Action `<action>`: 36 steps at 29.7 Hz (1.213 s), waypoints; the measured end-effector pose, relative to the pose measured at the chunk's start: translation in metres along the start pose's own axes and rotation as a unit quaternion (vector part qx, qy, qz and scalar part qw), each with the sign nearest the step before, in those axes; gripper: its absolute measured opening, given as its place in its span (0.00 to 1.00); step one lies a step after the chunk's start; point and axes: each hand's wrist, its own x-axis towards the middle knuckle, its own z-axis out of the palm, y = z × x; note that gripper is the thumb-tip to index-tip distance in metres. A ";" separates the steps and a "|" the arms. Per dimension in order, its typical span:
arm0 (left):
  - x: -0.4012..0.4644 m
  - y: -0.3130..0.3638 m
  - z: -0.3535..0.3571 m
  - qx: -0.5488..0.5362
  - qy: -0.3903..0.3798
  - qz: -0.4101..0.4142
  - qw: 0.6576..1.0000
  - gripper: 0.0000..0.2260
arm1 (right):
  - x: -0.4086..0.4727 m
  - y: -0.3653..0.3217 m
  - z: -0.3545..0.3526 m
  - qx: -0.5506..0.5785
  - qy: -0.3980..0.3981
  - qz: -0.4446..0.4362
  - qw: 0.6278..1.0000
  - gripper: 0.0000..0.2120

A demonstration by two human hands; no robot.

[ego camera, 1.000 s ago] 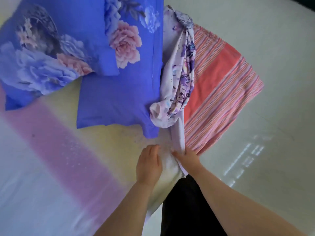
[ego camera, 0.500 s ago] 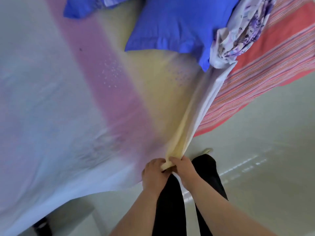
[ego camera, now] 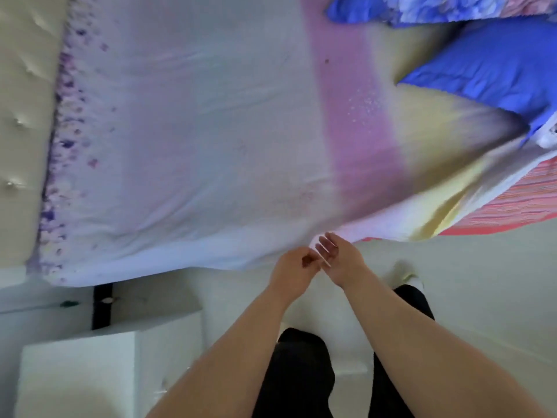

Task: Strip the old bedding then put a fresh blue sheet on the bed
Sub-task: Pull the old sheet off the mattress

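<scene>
The old pastel sheet, white with a pink band and a yellow band, lies spread over the bed. Its near edge hangs over the bed's side, and its purple-flowered border runs along the headboard on the left. My left hand is just below that edge with its fingers loosely curled and nothing in them. My right hand is beside it, fingers spread, palm showing, holding nothing. Blue flowered pillows lie on the sheet at the upper right.
A cream tufted headboard stands at the left. A white bedside cabinet sits at the lower left, close to my legs. A coral striped blanket hangs off the bed at the right. Pale floor lies under my feet.
Both hands gripped the sheet's yellow corner and pulled it towards me, then let it go. My view has swung left along the bed's side to the headboard and cabinet.
</scene>
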 end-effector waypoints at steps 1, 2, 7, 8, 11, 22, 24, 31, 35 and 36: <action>-0.019 -0.022 -0.023 -0.059 0.010 -0.033 0.998 0.06 | -0.006 0.012 0.022 -0.005 0.006 -0.013 1.000 0.06; -0.037 -0.045 -0.046 -0.114 0.037 -0.070 0.990 0.08 | -0.014 0.022 0.043 -0.024 0.000 -0.021 0.999 0.06; -0.131 -0.167 -0.137 -0.327 0.176 -0.282 0.884 0.06 | -0.058 0.109 0.152 -0.199 -0.037 0.023 0.979 0.07; -0.140 -0.179 -0.144 -0.360 0.178 -0.295 0.867 0.05 | -0.062 0.127 0.166 -0.221 -0.042 0.036 0.974 0.07; -0.168 -0.217 -0.179 -0.441 0.219 -0.309 0.814 0.06 | -0.071 0.187 0.225 -0.292 -0.060 0.085 0.951 0.07; -0.144 -0.289 -0.294 -0.545 0.306 -0.342 0.702 0.05 | -0.013 0.238 0.373 -0.406 -0.103 0.114 0.901 0.06; -0.130 -0.304 -0.325 -0.566 0.317 -0.354 0.674 0.06 | 0.001 0.240 0.413 -0.471 -0.117 0.122 0.866 0.06; -0.100 -0.363 -0.406 -0.564 0.368 -0.373 0.638 0.04 | 0.038 0.287 0.540 -0.785 -0.196 -0.024 0.587 0.07; -0.088 -0.413 -0.427 -0.543 0.394 -0.379 0.637 0.06 | 0.073 0.336 0.572 -0.891 -0.285 -0.135 0.327 0.16; -0.085 -0.426 -0.433 -0.544 0.394 -0.377 0.638 0.08 | 0.082 0.348 0.576 -0.903 -0.294 -0.151 0.274 0.18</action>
